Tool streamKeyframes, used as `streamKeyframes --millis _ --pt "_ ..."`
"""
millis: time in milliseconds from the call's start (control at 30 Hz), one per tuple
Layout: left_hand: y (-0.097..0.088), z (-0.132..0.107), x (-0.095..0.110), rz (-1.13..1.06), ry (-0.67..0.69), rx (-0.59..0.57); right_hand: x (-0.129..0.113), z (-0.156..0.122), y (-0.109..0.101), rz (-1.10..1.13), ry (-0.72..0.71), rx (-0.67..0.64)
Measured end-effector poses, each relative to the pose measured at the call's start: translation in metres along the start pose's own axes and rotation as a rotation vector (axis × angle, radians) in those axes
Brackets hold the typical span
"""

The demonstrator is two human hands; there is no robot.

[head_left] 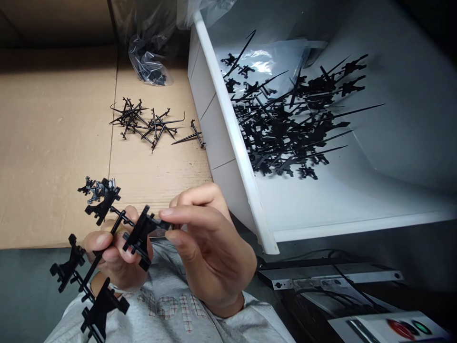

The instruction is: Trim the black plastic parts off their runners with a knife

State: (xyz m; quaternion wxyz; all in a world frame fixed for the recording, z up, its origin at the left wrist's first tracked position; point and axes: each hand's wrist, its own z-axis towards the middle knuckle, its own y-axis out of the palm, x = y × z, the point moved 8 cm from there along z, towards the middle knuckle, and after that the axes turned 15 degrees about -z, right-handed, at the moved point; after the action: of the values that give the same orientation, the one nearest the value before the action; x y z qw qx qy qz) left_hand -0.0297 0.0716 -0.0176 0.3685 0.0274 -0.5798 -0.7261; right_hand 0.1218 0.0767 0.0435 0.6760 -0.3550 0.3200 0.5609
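Note:
My left hand point(124, 271) is closed around the thin runner of a black plastic sprue point(93, 269), held up above my lap. Several black plastic clips branch off the sprue, two near its upper end and two lower down. Between thumb and index finger, my right hand point(216, 250) pinches the edge of the upper right clip point(140, 233). That clip appears still joined to the runner. Beyond my left hand, a few loose black clips point(95, 189) lie on the cardboard, partly hidden by the sprue.
Bare sprue runners point(146, 121) lie in a pile on the cardboard point(57, 143). To the right, a tilted white bin point(243, 147) holds many full sprues point(285, 124) and a clear bag. Another plastic bag point(150, 62) stands behind. A control box point(389, 328) with buttons is at lower right.

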Motion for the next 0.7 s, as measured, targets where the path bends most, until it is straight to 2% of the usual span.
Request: streamKeyframes --millis 67,133,300,467,600,700 --pt "0.010 0.001 0.001 0.015 0.070 -0.047 0.000 0.000 0.000 0.012 0.001 0.005" --pt "0.016 0.001 0.001 0.043 0.089 -0.046 0.002 -0.001 -0.001 0.040 0.015 0.010" --pt "0.017 0.000 0.002 0.280 0.043 0.018 0.022 -0.010 -0.004 0.121 0.194 0.034" --pt "0.020 0.002 0.006 0.361 0.157 0.003 0.033 -0.014 -0.010 0.131 0.263 0.083" --pt "0.021 0.008 0.009 0.412 0.201 -0.075 0.035 -0.012 -0.014 0.093 0.259 0.132" --pt "0.015 0.009 0.012 0.416 0.194 -0.156 0.034 -0.012 -0.013 0.104 0.243 0.137"
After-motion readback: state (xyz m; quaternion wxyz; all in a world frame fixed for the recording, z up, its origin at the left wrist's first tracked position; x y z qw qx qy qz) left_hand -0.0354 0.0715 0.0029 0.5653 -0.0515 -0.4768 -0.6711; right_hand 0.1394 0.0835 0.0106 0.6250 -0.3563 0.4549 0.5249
